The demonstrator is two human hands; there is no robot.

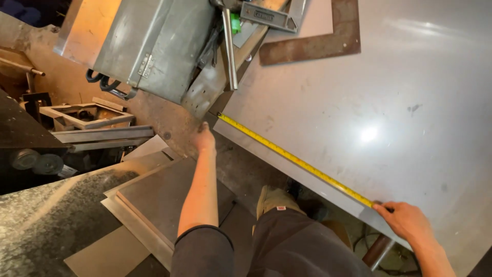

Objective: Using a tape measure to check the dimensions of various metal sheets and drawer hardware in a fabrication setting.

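Yellow tape measure (294, 160) stretched taut along near edge of steel sheet (400, 102); left hand (205, 139) pinching hook end at corner, right hand (406, 219) pressing blade flat. Best kept tight, flush with edge.

Tape measure (294, 160) along sheet's (389, 102) edge, seemingly.

Yellow tape measure (297, 161) with black markings runs across the pale grey metal sheet (400, 102); a rust-brown steel square (328, 43) lies above, and a bright green clamp part (235, 23) peeks out.
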